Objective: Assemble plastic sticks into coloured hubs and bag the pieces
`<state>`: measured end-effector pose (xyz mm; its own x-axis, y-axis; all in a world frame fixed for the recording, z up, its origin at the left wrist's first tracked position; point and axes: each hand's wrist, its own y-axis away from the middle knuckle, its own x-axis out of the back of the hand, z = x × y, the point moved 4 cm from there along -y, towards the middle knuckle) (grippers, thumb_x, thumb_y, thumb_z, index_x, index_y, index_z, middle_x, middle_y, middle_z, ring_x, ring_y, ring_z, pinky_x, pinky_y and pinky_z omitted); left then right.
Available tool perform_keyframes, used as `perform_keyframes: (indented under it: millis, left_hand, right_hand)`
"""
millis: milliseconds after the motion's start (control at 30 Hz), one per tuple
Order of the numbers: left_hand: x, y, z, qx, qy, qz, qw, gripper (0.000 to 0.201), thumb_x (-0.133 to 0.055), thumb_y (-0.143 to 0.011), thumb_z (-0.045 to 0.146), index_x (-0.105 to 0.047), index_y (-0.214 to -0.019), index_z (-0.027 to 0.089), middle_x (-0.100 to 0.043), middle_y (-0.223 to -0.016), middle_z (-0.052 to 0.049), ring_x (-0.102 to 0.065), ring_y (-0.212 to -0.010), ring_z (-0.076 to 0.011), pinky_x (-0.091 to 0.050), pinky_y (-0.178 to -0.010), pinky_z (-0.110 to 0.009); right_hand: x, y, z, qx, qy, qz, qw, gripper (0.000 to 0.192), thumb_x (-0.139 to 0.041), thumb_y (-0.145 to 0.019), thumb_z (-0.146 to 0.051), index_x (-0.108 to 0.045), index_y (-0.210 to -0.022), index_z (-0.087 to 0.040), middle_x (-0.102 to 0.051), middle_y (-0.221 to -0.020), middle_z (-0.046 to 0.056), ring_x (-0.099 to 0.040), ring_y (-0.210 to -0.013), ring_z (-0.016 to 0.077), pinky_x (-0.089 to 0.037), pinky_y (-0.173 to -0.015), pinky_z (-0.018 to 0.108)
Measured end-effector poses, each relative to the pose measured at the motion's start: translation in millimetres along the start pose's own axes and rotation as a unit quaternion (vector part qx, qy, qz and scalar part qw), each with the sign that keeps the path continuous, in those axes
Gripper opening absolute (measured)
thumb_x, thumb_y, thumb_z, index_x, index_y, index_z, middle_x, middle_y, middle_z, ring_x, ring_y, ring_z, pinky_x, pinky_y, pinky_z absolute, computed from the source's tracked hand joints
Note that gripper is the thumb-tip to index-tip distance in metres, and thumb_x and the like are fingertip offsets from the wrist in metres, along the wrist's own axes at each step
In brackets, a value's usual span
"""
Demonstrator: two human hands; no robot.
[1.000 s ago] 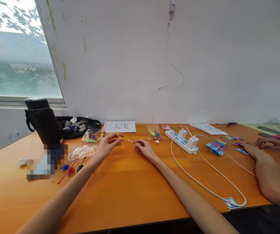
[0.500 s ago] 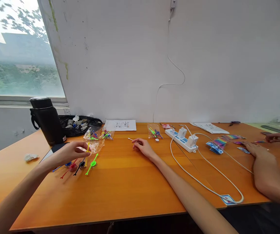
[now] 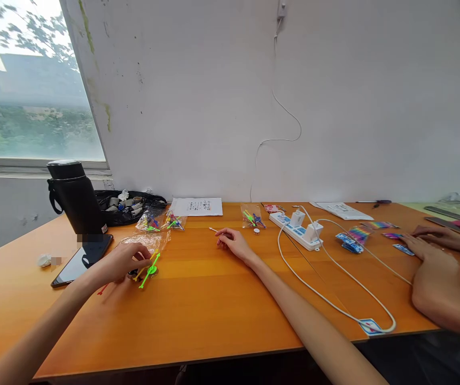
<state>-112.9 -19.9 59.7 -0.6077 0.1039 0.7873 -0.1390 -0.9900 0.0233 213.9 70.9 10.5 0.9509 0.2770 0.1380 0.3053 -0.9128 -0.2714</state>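
No readable text, dark print on white sheet [image 3: 196,207], too small

Workshop or office, unclear which
A table [image 3: 213,305] against a stained wall [image 3: 197,107], near a window [image 3: 33,123], bears a power strip [image 3: 298,235], papers [image 3: 196,206] and bagged parts [image 3: 249,216].

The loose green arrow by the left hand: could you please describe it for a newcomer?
Find the tall black bottle on the wooden table. Nearer you and to its right is the left hand; the loose green arrow lies just right of that. Bright green sets it apart from the nearby yellow arrow and red arrow.
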Motion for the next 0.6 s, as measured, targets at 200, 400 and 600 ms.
perform_keyframes:
  millis: [200,400,600]
  left_hand:
    - [0.3,0,1,-0.004,-0.043,0.032,0.999,0.039,-0.064,-0.070,0.060,-0.073,-0.072,0.022,-0.074,-0.086,-0.010,-0.067,-0.065,-0.0234,-0.042,-0.042,-0.023]
    - [10.9,1,21,-0.049,-0.085,0.102,0.990,0.040,-0.054,-0.081,0.059,-0.071,-0.083,0.023,-0.074,-0.091,-0.008,-0.068,-0.083,-0.0273,-0.050,-0.066,-0.029]
    - [-14.2,-10,101,-0.144,0.000,0.085,0.986,0.034,-0.049,-0.088,0.051,-0.067,-0.088,0.023,-0.072,-0.092,-0.004,-0.065,-0.084,-0.0230,-0.046,-0.071,-0.028]
  right_hand:
    - [1,1,-2,-0.003,-0.001,0.001,1.000,0.021,-0.061,-0.078,-0.034,-0.066,-0.090,-0.018,-0.067,-0.071,0.001,-0.056,-0.060,0.0110,-0.044,-0.062,0.024]
    - [0,1,-2,-0.003,-0.003,-0.004,1.000,0.022,-0.060,-0.079,-0.034,-0.066,-0.092,-0.017,-0.067,-0.072,0.001,-0.056,-0.060,0.0106,-0.043,-0.061,0.023]
    - [-1,1,1,-0.003,0.013,-0.012,1.000,0.019,-0.059,-0.080,-0.032,-0.066,-0.091,-0.017,-0.066,-0.071,0.001,-0.057,-0.060,0.0112,-0.044,-0.061,0.024]
